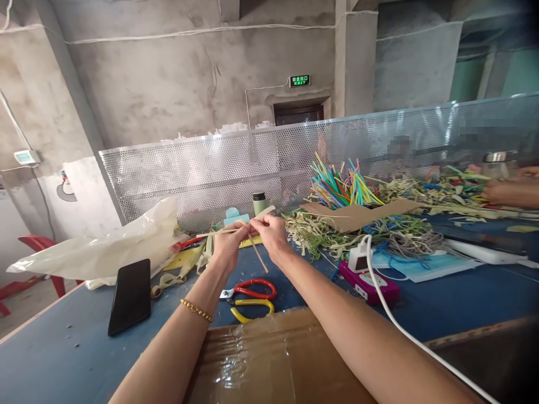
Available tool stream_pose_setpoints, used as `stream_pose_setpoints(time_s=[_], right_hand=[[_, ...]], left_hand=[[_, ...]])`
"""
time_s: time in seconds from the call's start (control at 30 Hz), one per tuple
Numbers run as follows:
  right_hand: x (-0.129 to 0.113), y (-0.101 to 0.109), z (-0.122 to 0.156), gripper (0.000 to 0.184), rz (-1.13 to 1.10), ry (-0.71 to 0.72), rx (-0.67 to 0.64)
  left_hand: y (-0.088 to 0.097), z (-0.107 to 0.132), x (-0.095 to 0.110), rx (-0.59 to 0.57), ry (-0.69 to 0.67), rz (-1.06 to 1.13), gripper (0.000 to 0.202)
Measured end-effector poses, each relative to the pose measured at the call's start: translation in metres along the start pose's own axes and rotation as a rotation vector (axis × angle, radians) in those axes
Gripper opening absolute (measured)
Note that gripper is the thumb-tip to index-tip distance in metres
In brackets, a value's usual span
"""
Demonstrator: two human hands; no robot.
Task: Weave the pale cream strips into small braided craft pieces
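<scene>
My left hand [228, 241] and my right hand [272, 233] meet above the blue table, fingertips pinched close together. Both grip pale, flat plant-like strips [259, 255]; one end hangs down between the hands, another sticks out to the left, and a wider end rises above the right fingers. Exactly how the strips cross is hidden by my fingers. Below the hands lie scissors with a red handle [256, 288] and a tool with yellow handles [255, 307]. A green bottle with a black lid [260, 203] stands just behind.
A taped cardboard box [273, 359] is nearest me. At left lie a black phone [129, 297] and a plastic bag [138, 241]. To the right are a purple power strip [370, 283], loose strips [311, 233] and coloured stems [345, 185]. Another person's hand [511, 193] shows far right.
</scene>
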State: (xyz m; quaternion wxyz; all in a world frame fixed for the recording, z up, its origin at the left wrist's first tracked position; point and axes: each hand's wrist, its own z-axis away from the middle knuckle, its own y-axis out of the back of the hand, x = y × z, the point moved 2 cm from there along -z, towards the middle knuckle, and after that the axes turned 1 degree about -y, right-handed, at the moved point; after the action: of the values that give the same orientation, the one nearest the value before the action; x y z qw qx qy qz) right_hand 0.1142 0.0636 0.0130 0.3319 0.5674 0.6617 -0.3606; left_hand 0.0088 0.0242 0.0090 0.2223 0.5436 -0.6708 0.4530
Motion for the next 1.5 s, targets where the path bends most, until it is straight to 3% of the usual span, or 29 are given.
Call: stream_pose_setpoints(time_s=[0.3, 0.53, 0.73, 0.83, 0.9, 1.03, 1.13, 1.2, 1.27, 1.37, 1.5], right_hand=[[0.012, 0.001, -0.008, 0.026, 0.055, 0.054, 0.071], [0.014, 0.0, -0.007, 0.022, 0.028, 0.025, 0.1], [0.011, 0.003, -0.01, 0.018, 0.128, 0.076, 0.042], [0.007, 0.013, -0.015, 0.025, 0.264, 0.124, 0.028], [0.002, 0.022, -0.02, 0.033, 0.364, 0.131, 0.079], [-0.015, 0.035, -0.023, 0.035, 0.579, 0.256, 0.336], [-0.022, 0.028, -0.019, 0.031, 0.736, 0.418, 0.226], [-0.02, 0.023, -0.017, 0.027, 0.762, 0.401, 0.096], [-0.015, 0.021, -0.015, 0.023, 0.647, 0.287, -0.053], [-0.01, 0.021, -0.014, 0.022, 0.306, 0.107, -0.261], [-0.01, 0.024, -0.015, 0.022, 0.107, 0.068, -0.274]], left_hand=[[-0.003, 0.0, 0.003, 0.023, -0.017, 0.02, 0.019], [-0.001, -0.001, -0.001, 0.02, 0.0, 0.027, 0.019], [0.003, -0.003, 0.001, -0.087, 0.02, 0.053, 0.022], [0.007, -0.005, 0.001, -0.134, 0.018, 0.077, 0.026], [0.01, -0.006, 0.002, -0.12, 0.008, 0.076, 0.029], [0.012, -0.004, 0.005, -0.034, 0.039, 0.012, 0.03], [0.009, -0.002, 0.004, -0.044, 0.083, -0.023, 0.028], [0.005, 0.0, 0.003, -0.101, 0.087, -0.051, 0.026], [0.003, 0.001, 0.002, -0.15, 0.082, -0.11, 0.024], [0.002, 0.002, 0.002, -0.155, 0.08, -0.195, 0.024], [0.003, 0.002, 0.002, -0.162, 0.117, -0.151, 0.028]])
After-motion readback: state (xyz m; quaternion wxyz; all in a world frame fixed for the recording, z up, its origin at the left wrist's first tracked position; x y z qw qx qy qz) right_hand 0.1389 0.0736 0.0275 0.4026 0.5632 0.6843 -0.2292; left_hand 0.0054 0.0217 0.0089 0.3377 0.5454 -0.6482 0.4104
